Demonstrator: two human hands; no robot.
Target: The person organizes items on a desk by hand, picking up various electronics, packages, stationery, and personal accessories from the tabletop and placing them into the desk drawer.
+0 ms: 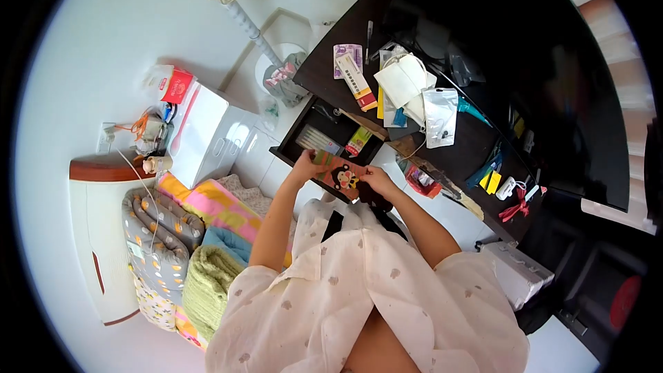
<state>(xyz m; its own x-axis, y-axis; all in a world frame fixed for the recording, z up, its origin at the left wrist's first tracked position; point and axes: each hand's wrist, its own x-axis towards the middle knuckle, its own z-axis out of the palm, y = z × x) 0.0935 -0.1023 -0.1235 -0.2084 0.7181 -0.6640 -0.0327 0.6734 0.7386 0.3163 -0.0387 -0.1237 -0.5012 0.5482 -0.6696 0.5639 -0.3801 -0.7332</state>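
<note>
My left hand (306, 166) and my right hand (378, 181) hold a flat, colourful card or packet (340, 174) between them, one at each end. A cartoon figure with black hair shows on its face. It is over the front part of an open dark drawer (284, 146). Inside the drawer lie a pack of pale sticks (316, 141) and a small green and red box (358, 141). Both hands have their fingers closed on the card's edges.
The dark desk (324, 62) bears a white and red box (356, 81), a white pouch (412, 81), a silver packet (440, 117) and a large black screen (511, 48). At left are a white cabinet (207, 135) and folded blankets (214, 276); a silver case (514, 273) is at right.
</note>
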